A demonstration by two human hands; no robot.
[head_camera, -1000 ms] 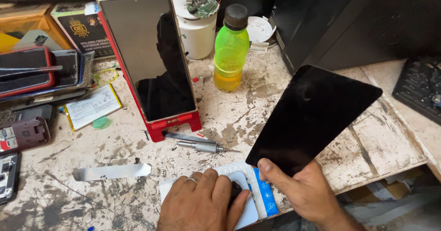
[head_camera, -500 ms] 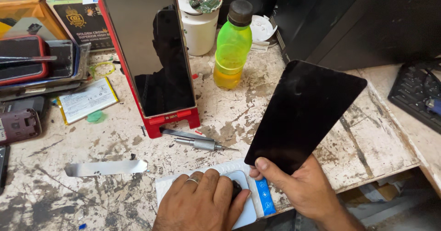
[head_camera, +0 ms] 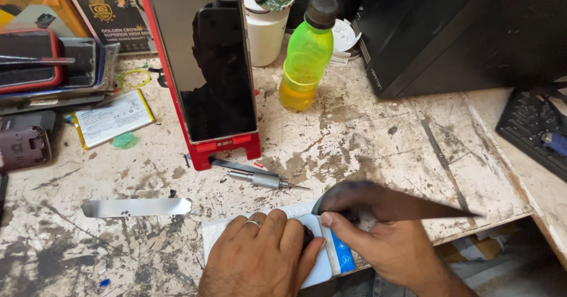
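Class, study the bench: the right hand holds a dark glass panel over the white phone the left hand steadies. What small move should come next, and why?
Probably lower the dark panel flat onto the white phone: the right hand holds it tilted just above, and the left hand pins the phone.

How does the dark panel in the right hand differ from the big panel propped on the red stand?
The dark panel is held by the right hand, tipped nearly edge-on and motion-blurred; the big panel leans steeply on its red stand, sharp and untouched. The big panel mirrors a silhouette; the held one shows no reflection. Both are flat, dark and glossy.
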